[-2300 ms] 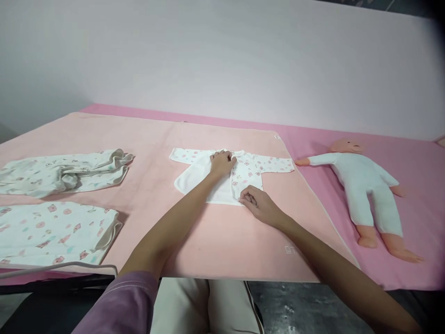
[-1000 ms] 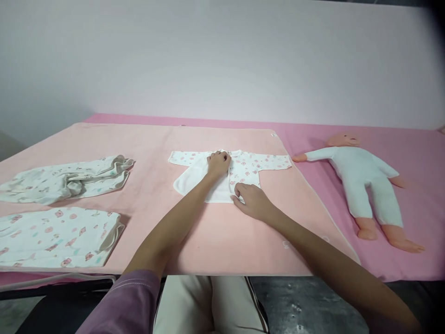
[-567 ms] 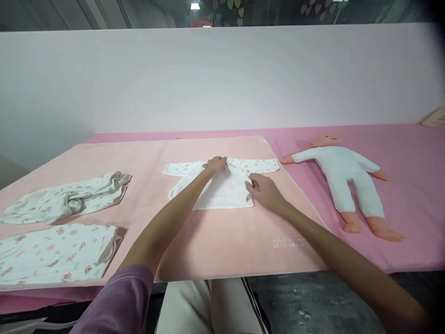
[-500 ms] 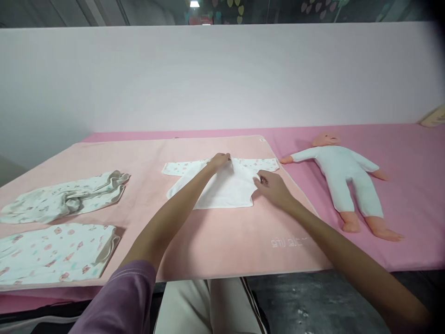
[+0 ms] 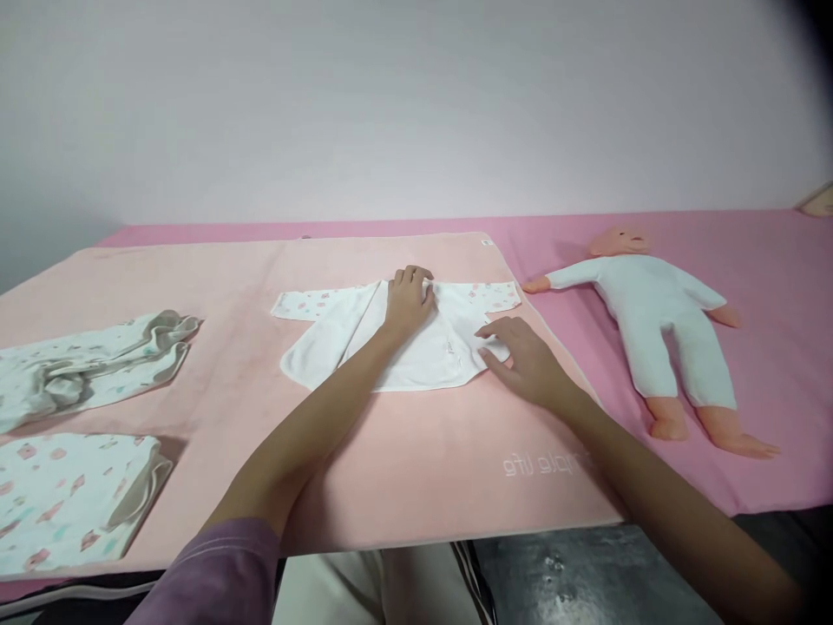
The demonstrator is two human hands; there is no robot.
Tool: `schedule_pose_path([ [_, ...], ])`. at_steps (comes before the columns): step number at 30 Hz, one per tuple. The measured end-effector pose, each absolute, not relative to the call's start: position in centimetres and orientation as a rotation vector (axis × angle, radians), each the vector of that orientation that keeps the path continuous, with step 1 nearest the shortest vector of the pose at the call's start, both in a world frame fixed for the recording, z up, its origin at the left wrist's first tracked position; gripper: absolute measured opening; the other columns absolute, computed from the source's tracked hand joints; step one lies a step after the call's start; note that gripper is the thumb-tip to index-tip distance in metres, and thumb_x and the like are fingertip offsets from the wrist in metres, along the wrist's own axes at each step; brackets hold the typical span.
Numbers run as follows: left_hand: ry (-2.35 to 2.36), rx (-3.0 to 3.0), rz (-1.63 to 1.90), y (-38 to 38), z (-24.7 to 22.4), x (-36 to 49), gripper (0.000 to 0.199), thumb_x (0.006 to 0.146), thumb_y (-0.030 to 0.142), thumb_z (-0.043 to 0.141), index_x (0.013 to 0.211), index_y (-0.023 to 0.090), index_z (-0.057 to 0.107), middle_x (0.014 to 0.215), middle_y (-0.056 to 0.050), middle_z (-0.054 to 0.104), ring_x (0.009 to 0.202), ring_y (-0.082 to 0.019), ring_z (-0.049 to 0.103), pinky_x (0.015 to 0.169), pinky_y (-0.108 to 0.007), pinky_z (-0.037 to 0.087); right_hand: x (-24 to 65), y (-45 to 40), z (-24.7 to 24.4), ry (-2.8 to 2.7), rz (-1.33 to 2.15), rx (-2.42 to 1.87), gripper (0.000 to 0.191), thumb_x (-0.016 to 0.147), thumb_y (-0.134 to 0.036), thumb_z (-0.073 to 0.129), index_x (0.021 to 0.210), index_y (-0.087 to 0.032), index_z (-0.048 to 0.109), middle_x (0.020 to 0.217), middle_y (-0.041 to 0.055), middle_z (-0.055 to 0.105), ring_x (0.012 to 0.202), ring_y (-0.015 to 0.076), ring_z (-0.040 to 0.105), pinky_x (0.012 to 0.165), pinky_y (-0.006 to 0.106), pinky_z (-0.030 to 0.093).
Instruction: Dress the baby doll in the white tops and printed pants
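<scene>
A small white baby shirt point(image 5: 416, 369) with patterned sleeves lies spread on the peach blanket point(image 5: 390, 486). My left hand point(image 5: 409, 299) rests on it near the neckline, fingers lying over the cloth and thumb apart. Its fingertips are partly hidden behind the hand. At the shirt's right edge, my right hand point(image 5: 528, 363) is open, thumb and forefinger apart beside the turned-out front flap. Small print shows on the cloth between the hands.
A doll point(image 5: 657, 321) in a white suit lies on the pink mat point(image 5: 774, 347) to the right. On the left are a crumpled patterned garment point(image 5: 97, 360) and a folded patterned cloth point(image 5: 71, 495). A white wall point(image 5: 416, 113) stands behind.
The shirt's right front flap has been laid outward and released by my right hand. My left hand has gone from a pinch to resting on the cloth. The view has tilted down.
</scene>
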State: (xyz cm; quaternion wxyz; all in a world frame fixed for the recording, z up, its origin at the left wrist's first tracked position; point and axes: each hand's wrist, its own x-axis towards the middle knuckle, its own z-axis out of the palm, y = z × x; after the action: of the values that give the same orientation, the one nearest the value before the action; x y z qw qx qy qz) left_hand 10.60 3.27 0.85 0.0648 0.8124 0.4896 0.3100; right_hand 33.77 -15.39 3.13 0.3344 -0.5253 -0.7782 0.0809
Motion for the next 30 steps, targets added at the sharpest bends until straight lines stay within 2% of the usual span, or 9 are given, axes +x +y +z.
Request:
schedule_pose_path([
  [3,1.542,2.460,0.880,3.4,0.7,10.8,0.024,0.109,0.029,0.048,0.123,0.022,0.067,0.140,-0.014,0.065,0.134,-0.034,0.054,0.118,-0.048,0.041,32.6,-15.8,2.5,-2.243,0.269,-1.236,0.047,0.114,-0.042,0.052,0.161,-0.032,0.055,0.164,0.0086,0.060,0.155,0.0347,0.052,0.128,0.059,0.043],
  [6,1.519,2.470,0.861,3.8,0.2,10.8,0.025,0.109,0.030,0.049,0.124,0.021,0.067,0.140,-0.014,0.068,0.133,-0.034,0.057,0.118,-0.048,0.042,32.6,-15.9,1.6,-2.376,0.351,-1.223,0.062,0.117,-0.046,0.050,0.176,-0.039,0.036,0.182,0.0019,0.037,0.170,0.0327,0.032,0.139,0.062,0.031],
  [9,1.504,2.476,0.784,4.0,-0.1,10.8,0.030,0.108,0.031,0.050,0.131,0.021,0.066,0.148,-0.014,0.067,0.139,-0.034,0.056,0.123,-0.049,0.040,33.0,-15.8,1.0,-2.427,0.439,-1.225,0.065,0.118,-0.048,0.048,0.179,-0.041,0.028,0.185,-0.0002,0.029,0.172,0.0335,0.027,0.141,0.065,0.027],
  [12,1.501,2.469,0.692,3.8,-0.1,10.7,0.044,0.109,0.035,0.044,0.147,0.020,0.061,0.161,-0.012,0.062,0.153,-0.033,0.049,0.131,-0.049,0.035,33.2,-15.7,0.9,-2.449,0.491,-1.244,0.065,0.118,-0.053,0.043,0.180,-0.042,0.026,0.186,-0.0019,0.024,0.173,0.0338,0.024,0.142,0.064,0.026],
  [18,1.517,2.454,0.428,3.5,0.3,10.6,0.073,0.112,0.051,0.030,0.175,0.016,0.037,0.185,-0.005,0.031,0.173,-0.028,0.023,0.144,-0.047,0.014,33.5,-15.5,1.0,-2.575,0.541,-1.256,0.066,0.120,-0.056,0.033,0.181,-0.045,0.010,0.187,-0.0062,0.011,0.175,0.0307,0.014,0.144,0.062,0.016],
  [21,1.516,2.461,0.363,3.5,0.4,10.5,0.079,0.112,0.056,0.026,0.179,0.014,0.030,0.187,-0.004,0.024,0.175,-0.027,0.017,0.144,-0.048,0.010,33.5,-15.8,1.0,-2.620,0.499,-1.238,0.066,0.120,-0.056,0.034,0.181,-0.046,0.011,0.187,-0.0060,0.009,0.175,0.0314,0.013,0.144,0.063,0.016],
  [25,1.518,2.471,0.333,3.4,0.4,10.5,0.081,0.112,0.059,0.023,0.180,0.016,0.028,0.188,-0.004,0.021,0.176,-0.027,0.015,0.144,-0.048,0.009,33.4,-16.4,1.6,-2.628,0.463,-1.233,0.064,0.119,-0.057,0.038,0.180,-0.046,0.019,0.187,-0.0048,0.013,0.174,0.0336,0.017,0.143,0.064,0.019],
  [30,1.500,2.475,0.321,3.5,0.3,10.6,0.097,0.106,0.079,0.022,0.181,0.017,0.025,0.189,-0.006,0.016,0.176,-0.030,0.011,0.144,-0.051,0.007,33.7,-16.4,2.2,-2.634,0.469,-1.206,0.061,0.118,-0.058,0.044,0.177,-0.047,0.032,0.187,-0.0054,0.016,0.174,0.0340,0.021,0.142,0.063,0.022],
])
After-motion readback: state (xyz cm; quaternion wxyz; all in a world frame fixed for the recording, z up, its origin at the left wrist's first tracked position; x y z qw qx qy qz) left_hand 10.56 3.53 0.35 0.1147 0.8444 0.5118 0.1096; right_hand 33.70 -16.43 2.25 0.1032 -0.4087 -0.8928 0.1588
